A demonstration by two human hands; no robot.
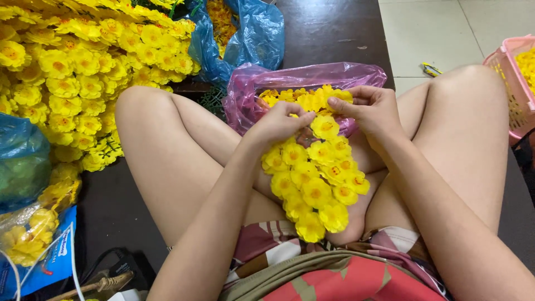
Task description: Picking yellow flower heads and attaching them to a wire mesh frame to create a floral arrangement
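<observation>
1. yellow artificial flowers hang in a string (315,184) from both hands down over the person's crossed legs, ending just above the lap.
2. risk, as a judgement: the string is long and hangs loose, so a slack pinch at the top could let blooms slide off or the whole length drop between the legs.
3. the pink plastic bag (262,83) gapes just beyond the fingertips; a tug on it could spill the loose yellow blooms (290,97) onto the dark floor.
4. left hand (278,125): fingers curled in, thumb pressed toward the top of the string, gripping it; whether a thread or wire runs through it is too small to tell.
5. right hand (370,108): half closed, fingertips pinching a bloom at the bag's mouth, just above the top of the string.
6. far to the left of the left hand lies a big heap of finished flower strings (78,72), with blue plastic bags (251,33) beyond it; a pink basket (515,89) sits well right of the right hand.
</observation>
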